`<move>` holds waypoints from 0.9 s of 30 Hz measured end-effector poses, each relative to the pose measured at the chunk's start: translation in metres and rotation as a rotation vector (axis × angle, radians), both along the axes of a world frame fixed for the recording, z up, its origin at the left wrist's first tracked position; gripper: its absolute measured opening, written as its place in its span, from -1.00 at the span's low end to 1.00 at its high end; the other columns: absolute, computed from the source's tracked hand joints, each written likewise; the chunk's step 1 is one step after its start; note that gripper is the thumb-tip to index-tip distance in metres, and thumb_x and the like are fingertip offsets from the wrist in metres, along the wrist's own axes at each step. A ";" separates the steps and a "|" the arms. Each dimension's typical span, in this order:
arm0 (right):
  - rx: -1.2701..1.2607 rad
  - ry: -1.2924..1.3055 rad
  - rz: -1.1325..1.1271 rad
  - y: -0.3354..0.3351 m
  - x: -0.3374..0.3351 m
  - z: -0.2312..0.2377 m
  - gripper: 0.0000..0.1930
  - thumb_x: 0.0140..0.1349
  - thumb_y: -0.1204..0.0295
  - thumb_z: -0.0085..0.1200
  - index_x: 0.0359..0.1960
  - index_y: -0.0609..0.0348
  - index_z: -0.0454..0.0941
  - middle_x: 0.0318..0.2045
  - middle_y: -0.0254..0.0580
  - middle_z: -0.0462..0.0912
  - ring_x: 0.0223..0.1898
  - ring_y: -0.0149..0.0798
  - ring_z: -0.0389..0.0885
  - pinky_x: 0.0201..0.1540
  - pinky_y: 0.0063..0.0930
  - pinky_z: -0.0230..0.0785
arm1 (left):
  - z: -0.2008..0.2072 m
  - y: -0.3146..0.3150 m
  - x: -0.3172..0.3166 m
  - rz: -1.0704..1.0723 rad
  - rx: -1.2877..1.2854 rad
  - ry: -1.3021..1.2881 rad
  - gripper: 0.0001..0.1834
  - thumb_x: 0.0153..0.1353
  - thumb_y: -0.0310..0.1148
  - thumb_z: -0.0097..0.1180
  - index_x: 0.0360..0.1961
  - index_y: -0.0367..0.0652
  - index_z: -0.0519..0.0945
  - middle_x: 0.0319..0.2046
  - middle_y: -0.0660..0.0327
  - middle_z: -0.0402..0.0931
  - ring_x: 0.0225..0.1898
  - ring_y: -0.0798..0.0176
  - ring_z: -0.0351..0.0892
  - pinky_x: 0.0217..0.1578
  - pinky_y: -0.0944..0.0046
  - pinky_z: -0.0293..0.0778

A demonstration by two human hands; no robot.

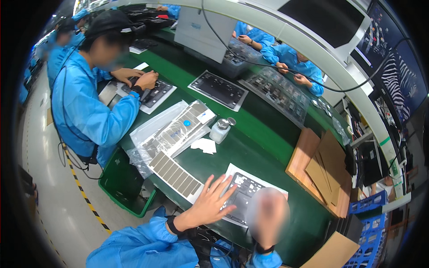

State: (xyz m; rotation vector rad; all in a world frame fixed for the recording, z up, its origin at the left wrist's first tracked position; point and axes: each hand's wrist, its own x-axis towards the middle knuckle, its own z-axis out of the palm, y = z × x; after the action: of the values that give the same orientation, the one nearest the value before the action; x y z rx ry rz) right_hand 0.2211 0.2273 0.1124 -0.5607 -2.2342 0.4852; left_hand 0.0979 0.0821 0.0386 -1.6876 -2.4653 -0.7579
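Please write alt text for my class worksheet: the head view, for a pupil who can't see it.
A person's spread left hand is over the left side of a dark panel on a green bench; the right hand, blurred, is at its right side. Nearby are a striped sheet and a bottle; at left, a co-worker handles a similar panel.

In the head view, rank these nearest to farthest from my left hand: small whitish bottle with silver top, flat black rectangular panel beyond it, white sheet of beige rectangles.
1. White sheet of beige rectangles: just left of your left hand, slightly ahead.
2. Small whitish bottle with silver top: ahead.
3. Flat black rectangular panel: farther ahead, beyond the bottle.
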 end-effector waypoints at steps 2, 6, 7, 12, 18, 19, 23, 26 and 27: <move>-0.239 0.067 0.089 -0.042 0.008 0.001 -0.84 0.05 0.67 0.28 -0.36 0.25 0.56 -0.32 -0.12 0.44 -0.39 -0.27 0.43 -0.42 -0.48 0.25 | 0.015 -0.009 0.010 -0.159 0.381 -0.480 -0.21 0.42 0.16 -0.18 0.43 -0.27 0.20 0.41 -0.10 0.16 0.41 -0.16 0.15 0.38 -0.16 0.00; -0.380 0.121 0.247 -0.081 0.010 -0.025 -0.80 0.05 0.68 0.29 -0.29 0.22 0.62 -0.29 -0.04 0.47 -0.35 -0.11 0.54 -0.38 -0.34 0.42 | 0.033 -0.015 0.039 -0.341 0.616 -1.374 -0.43 0.55 -0.13 -0.30 0.35 -0.38 0.27 0.32 -0.03 0.33 0.31 0.08 0.34 0.33 0.13 0.20; -0.344 0.136 0.286 -0.079 0.008 -0.027 -0.82 0.08 0.66 0.26 -0.27 0.21 0.63 -0.27 -0.02 0.49 -0.34 -0.09 0.55 -0.35 -0.32 0.44 | 0.026 -0.016 0.044 -0.292 0.613 -1.502 -0.49 0.57 -0.20 -0.34 0.27 -0.41 0.37 0.23 -0.01 0.44 0.23 0.17 0.42 0.29 0.20 0.26; -0.392 0.201 0.368 -0.057 0.021 -0.020 -0.60 0.39 0.26 -0.20 -0.21 0.28 0.67 -0.17 0.04 0.55 -0.26 -0.03 0.61 -0.26 -0.28 0.47 | 0.042 -0.037 0.045 0.025 0.907 -1.067 -0.59 0.56 -0.26 -0.32 -0.09 -0.37 0.52 0.06 -0.06 0.58 0.15 0.14 0.52 0.24 0.19 0.32; -0.715 0.085 0.202 -0.029 0.035 -0.033 -0.27 0.48 -0.02 -0.52 -0.36 0.35 0.63 -0.62 -0.21 0.54 -0.56 -0.33 0.53 -0.54 -0.53 0.28 | 0.011 -0.104 -0.013 0.343 0.242 -0.071 -0.82 0.29 -0.41 0.11 -0.11 -0.20 0.56 -0.54 0.06 0.48 -0.51 -0.02 0.54 -0.49 0.06 0.43; -0.858 0.067 0.250 -0.030 0.025 -0.037 -0.37 0.49 0.04 -0.39 -0.36 0.34 0.62 -0.61 -0.19 0.58 -0.58 -0.35 0.55 -0.55 -0.55 0.28 | 0.008 -0.104 -0.017 0.346 0.239 -0.083 -0.82 0.29 -0.41 0.11 -0.11 -0.20 0.56 -0.54 0.06 0.48 -0.51 -0.02 0.54 -0.49 0.06 0.43; -1.063 -0.026 0.352 -0.048 -0.009 -0.044 -0.84 0.34 0.45 0.13 -0.31 0.34 0.60 -0.58 -0.19 0.65 -0.57 -0.45 0.59 -0.53 -0.63 0.34 | -0.016 -0.101 -0.031 0.241 -0.061 -0.020 -0.56 0.28 -0.20 0.17 0.19 0.06 0.52 -0.59 0.16 0.48 -0.55 0.07 0.57 -0.53 0.11 0.46; -1.057 -0.092 0.325 -0.072 -0.034 -0.047 -0.89 0.21 0.56 0.28 -0.36 0.37 0.61 -0.55 -0.24 0.67 -0.55 -0.51 0.59 -0.48 -0.64 0.40 | -0.028 -0.095 -0.035 0.186 -0.136 -0.009 -0.44 0.27 -0.06 0.16 0.29 0.16 0.45 -0.61 0.24 0.49 -0.61 0.11 0.58 -0.56 0.16 0.47; -1.054 -0.069 0.320 -0.077 -0.040 -0.055 -0.88 0.20 0.54 0.30 -0.35 0.37 0.62 -0.55 -0.23 0.68 -0.53 -0.51 0.60 -0.45 -0.64 0.42 | -0.034 -0.094 -0.033 0.204 -0.111 -0.021 -0.43 0.26 -0.05 0.17 0.29 0.17 0.46 -0.61 0.24 0.49 -0.62 0.11 0.58 -0.56 0.16 0.47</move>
State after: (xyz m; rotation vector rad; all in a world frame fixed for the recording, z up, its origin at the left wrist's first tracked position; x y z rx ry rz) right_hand 0.1810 0.1506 0.0569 -0.7210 -1.9923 1.8645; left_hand 0.0648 -0.0117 0.0051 -1.4354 -2.6858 -0.6303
